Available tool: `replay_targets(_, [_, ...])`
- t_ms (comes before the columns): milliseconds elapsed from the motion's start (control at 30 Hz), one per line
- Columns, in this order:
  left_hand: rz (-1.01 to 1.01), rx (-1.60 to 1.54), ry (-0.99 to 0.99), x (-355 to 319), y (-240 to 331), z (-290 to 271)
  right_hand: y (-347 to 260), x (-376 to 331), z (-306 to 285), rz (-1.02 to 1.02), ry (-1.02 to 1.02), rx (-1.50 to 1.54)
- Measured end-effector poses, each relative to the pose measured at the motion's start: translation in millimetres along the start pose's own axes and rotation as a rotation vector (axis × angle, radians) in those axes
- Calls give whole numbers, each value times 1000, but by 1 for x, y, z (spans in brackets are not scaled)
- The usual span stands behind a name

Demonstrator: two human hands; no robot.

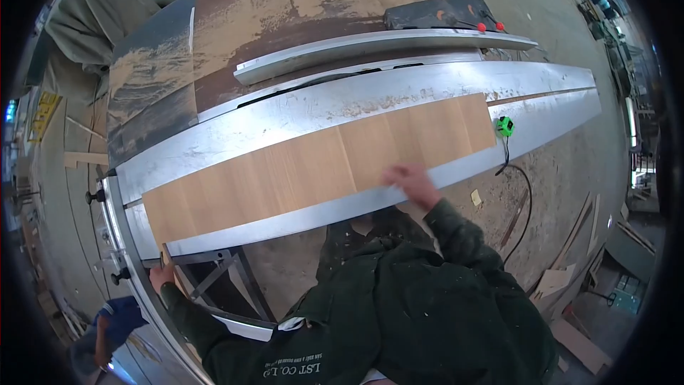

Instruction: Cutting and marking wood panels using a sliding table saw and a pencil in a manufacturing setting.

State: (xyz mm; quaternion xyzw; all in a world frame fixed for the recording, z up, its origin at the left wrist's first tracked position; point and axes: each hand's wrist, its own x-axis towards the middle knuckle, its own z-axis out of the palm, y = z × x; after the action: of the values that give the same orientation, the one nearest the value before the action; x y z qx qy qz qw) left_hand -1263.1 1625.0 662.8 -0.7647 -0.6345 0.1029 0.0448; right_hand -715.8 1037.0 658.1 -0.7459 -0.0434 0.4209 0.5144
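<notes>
A long wood-grain board lies flat on the silver metal table of a machine, slanting up to the right. Over the board's near edge, right of its middle, is my right hand. Its fingers are smeared by motion, and whether they touch the board cannot be made out. At the board's near left corner my left hand is closed around a narrow wooden strip, which stands just off that corner. A green tape measure sits on the metal beside the board's right end.
A long metal fence lies beyond the board, with a sawdust-covered brown surface behind it. A rail with black knobs runs along the left. A black cable hangs at right. Another person is at lower left.
</notes>
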Motion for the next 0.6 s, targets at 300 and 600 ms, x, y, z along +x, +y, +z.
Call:
replay_targets(300, [341, -680, -324, -172, 67, 9, 43, -51, -59, -492, 221, -1276])
replay_targets(600, [23, -785, -375, -529, 81, 66, 117, -127, -47, -538, -6, -1436])
